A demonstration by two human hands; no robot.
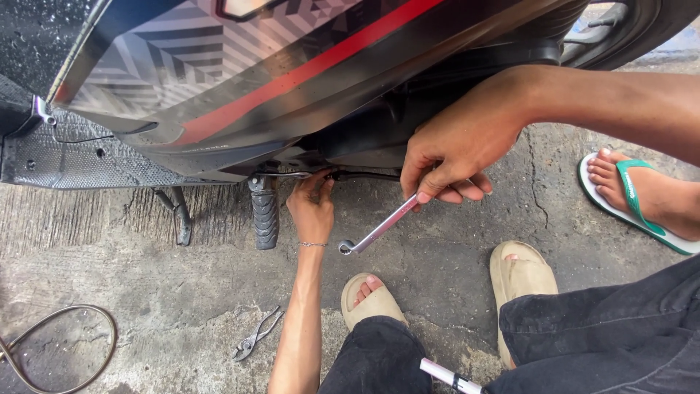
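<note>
Silver metal ring spanner (pixel 378 230), one, clenched in right hand (pixel 456 157) below black-red scooter body (pixel 292 73). Left hand (pixel 311 206) fingers pinch linkage under scooter. One pair grey pliers (pixel 255 337) on concrete.

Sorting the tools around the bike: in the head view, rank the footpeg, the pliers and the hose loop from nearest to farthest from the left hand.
From the left hand, which reaches under the scooter:
1. Footpeg, just to its left, hanging down from the scooter.
2. Pliers, lower left on the concrete, beside the forearm.
3. Hose loop, far left at the bottom corner.
</note>
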